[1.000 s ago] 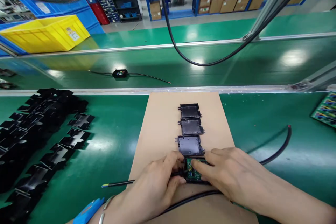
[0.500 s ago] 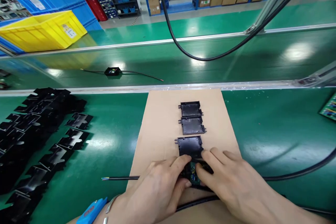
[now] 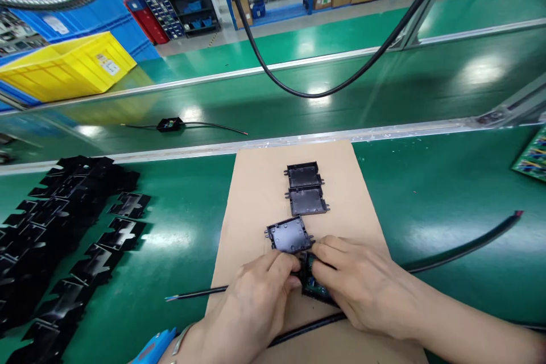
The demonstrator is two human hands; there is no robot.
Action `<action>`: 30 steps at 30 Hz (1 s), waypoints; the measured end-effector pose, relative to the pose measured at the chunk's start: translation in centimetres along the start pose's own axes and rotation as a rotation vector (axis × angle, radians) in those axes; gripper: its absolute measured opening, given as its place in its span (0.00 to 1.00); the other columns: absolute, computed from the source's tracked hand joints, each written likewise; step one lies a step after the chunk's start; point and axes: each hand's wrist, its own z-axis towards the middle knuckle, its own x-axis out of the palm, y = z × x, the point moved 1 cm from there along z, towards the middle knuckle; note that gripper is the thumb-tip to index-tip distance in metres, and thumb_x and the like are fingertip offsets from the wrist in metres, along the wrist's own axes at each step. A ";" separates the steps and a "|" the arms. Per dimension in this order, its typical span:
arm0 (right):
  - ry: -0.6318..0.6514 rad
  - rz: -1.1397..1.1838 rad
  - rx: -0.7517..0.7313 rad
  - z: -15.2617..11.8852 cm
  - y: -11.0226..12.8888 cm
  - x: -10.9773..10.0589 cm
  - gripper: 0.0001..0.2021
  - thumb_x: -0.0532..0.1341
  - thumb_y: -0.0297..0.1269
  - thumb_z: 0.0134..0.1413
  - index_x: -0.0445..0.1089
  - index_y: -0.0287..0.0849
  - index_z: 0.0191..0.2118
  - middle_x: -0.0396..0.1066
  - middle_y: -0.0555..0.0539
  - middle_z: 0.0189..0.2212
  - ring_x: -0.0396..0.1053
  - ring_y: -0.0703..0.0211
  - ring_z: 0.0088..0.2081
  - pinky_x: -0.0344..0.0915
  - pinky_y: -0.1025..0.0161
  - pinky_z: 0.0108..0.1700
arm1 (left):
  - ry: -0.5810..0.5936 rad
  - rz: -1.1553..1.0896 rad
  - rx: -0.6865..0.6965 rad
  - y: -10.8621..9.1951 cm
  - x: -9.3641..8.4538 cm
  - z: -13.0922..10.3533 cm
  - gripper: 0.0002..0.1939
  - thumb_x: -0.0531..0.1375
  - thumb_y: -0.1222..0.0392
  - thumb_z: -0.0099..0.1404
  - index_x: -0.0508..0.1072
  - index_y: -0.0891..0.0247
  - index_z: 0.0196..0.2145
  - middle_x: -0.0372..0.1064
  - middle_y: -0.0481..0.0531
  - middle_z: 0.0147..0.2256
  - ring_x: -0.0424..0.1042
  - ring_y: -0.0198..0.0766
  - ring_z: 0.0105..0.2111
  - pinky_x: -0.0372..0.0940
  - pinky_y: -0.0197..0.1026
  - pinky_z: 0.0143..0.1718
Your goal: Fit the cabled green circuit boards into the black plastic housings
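On the cardboard sheet [image 3: 251,199], just below a tilted black tray [image 3: 290,235], working with both hands at an open black case [image 3: 318,296] fitted with a circuit board [image 3: 313,282]. Keeping left thumb and forefinger close together at the left end of the case, left hand [image 3: 260,290] hiding whatever lies between. Curling the fingers of the right hand [image 3: 362,278] over the right part of the case; cannot tell how firmly gripped. Have two more black trays [image 3: 307,200] in a column farther up the cardboard. Can see a thin black cable [image 3: 196,294] left of the left hand, lying partly over the green counter [image 3: 179,239], with coloured wire ends bare.
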 end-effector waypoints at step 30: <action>-0.028 -0.134 -0.017 -1.2 0.1 0.1 0.02 0.58 0.28 0.59 0.66 0.40 0.34 0.68 0.45 0.37 0.64 0.52 0.39 0.65 0.55 0.38 | 0.094 0.025 0.040 -1.4 0.8 1.3 0.33 0.61 0.58 0.57 0.56 0.59 0.59 0.70 0.57 0.49 0.72 0.53 0.45 0.69 0.54 0.42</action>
